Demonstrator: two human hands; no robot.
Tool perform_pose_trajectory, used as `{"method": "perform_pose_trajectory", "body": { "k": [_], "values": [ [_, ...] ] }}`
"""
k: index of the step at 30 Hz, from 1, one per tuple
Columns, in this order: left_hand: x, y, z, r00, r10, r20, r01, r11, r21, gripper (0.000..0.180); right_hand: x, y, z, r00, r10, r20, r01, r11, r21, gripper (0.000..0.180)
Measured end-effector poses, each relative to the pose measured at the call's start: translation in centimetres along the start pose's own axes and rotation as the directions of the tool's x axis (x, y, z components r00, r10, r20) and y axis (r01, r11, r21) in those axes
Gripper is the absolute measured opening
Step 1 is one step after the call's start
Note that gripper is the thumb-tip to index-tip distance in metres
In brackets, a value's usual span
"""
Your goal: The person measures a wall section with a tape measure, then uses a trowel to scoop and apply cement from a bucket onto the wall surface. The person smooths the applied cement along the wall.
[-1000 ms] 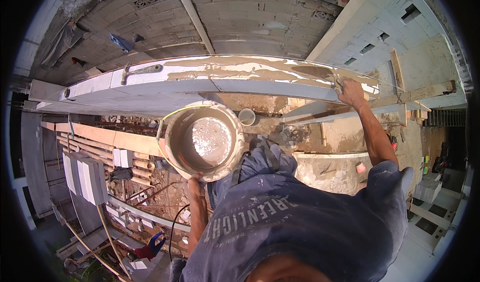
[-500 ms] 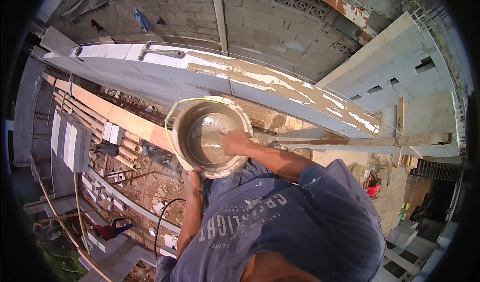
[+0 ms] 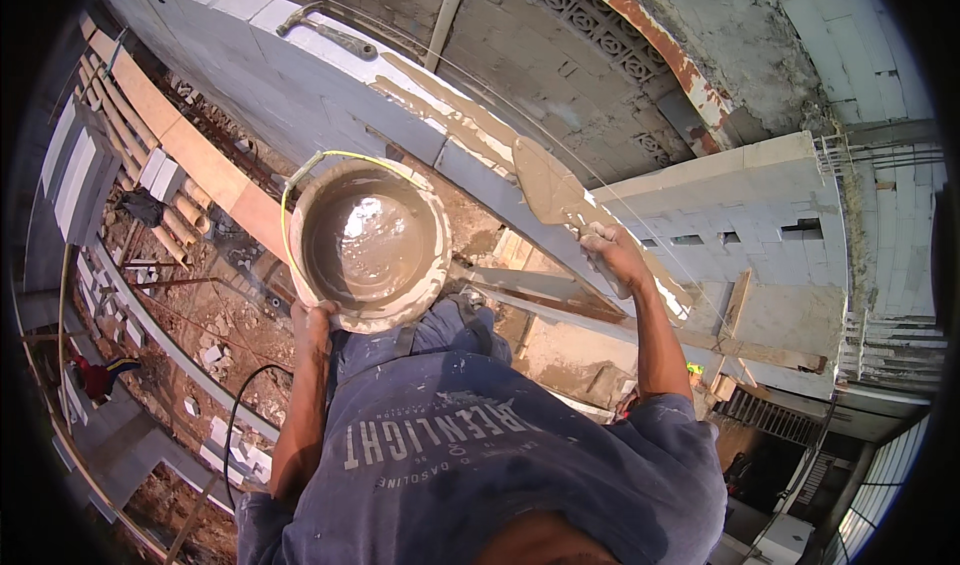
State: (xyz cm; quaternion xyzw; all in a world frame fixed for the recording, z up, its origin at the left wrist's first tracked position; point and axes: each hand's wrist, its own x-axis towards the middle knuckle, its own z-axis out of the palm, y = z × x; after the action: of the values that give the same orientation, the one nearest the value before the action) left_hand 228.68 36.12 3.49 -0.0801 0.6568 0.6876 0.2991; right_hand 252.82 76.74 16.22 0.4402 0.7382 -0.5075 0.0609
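Observation:
My left hand (image 3: pixel 312 327) grips the lower rim of a bucket (image 3: pixel 438 280), which is held in front of my waist. Wet grey-brown mortar (image 3: pixel 372 243) lies inside it, shiny on top, and a yellow-green handle loops round its far left side. Off to the right, my right hand (image 3: pixel 614 257) is closed round the handle of a trowel (image 3: pixel 546 183). Mortar coats the trowel's blade, which is over the top of a white block wall (image 3: pixel 440 150). Streaks of mortar (image 3: pixel 440 90) run along that wall top; whether the blade touches them I cannot tell.
A claw hammer (image 3: pixel 328 35) lies on the wall top. A taut string runs along the wall. Left of the bucket are a plank (image 3: pixel 215 160), bamboo poles (image 3: pixel 185 227) and stacked blocks (image 3: pixel 80 180). Rubble covers the ground below. A person (image 3: pixel 95 377) is at far left.
My right hand has come out of the bucket and moved right to the wall top, bringing the mortar-covered trowel into sight. My view has turned, and the bucket appears further left.

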Motion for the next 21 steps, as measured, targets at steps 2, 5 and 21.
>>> {"method": "perform_pose_trajectory", "body": {
  "k": [2, 5, 21],
  "values": [
    [0.2, -0.4, -0.7, 1.000, 0.001, -0.002, -0.001, 1.000, -0.016, 0.029, 1.2, 0.1, -1.2, 0.976, -0.110, -0.188, 0.030, 0.923, -0.383, 0.024],
    [0.1, -0.4, -1.6, 0.999, -0.036, -0.023, 0.036, 0.999, 0.010, 0.030, 3.9, -0.6, -0.4, 0.946, -0.181, -0.269, -0.104, 0.617, -0.780, 0.042],
    [0.2, -0.3, -2.5, 0.991, -0.077, -0.105, 0.082, 0.996, 0.039, 0.024, 9.6, -4.1, 5.8, 0.876, -0.407, -0.260, 0.052, 0.614, -0.788, 0.025]
  ]
}}
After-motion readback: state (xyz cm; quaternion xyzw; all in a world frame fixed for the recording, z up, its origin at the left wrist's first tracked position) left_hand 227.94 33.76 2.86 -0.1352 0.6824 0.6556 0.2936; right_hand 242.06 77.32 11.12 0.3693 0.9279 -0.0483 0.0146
